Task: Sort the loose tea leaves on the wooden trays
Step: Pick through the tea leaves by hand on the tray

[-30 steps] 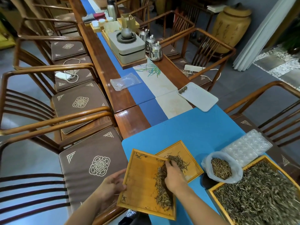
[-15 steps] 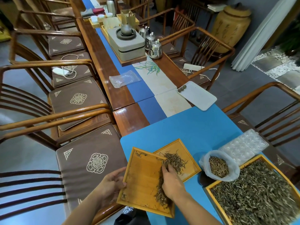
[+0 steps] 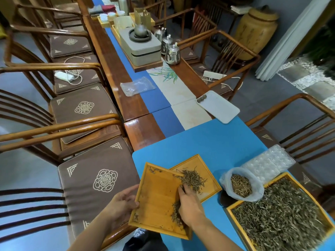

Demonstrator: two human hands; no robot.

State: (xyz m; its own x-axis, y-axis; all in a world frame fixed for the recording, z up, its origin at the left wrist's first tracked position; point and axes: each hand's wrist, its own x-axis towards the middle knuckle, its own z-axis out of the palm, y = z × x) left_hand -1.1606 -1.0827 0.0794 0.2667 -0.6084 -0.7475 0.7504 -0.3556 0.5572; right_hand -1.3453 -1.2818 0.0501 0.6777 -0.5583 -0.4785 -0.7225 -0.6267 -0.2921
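Dry tea leaves [image 3: 193, 178] under right grip [image 3: 188, 201]

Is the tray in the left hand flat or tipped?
Tipped. The tray has its right edge propped on the second tray; the left hand grips its left edge while the right hand pushes the leaves across.

Near tray [image 3: 155, 201] overlaps the far tray [image 3: 206, 171], tea [image 3: 192, 178] spilling between them. Right of those sits the bag [image 3: 257, 192], with the big tray [image 3: 235, 212] just in front of it and the blister sheet [image 3: 272, 162] behind it.
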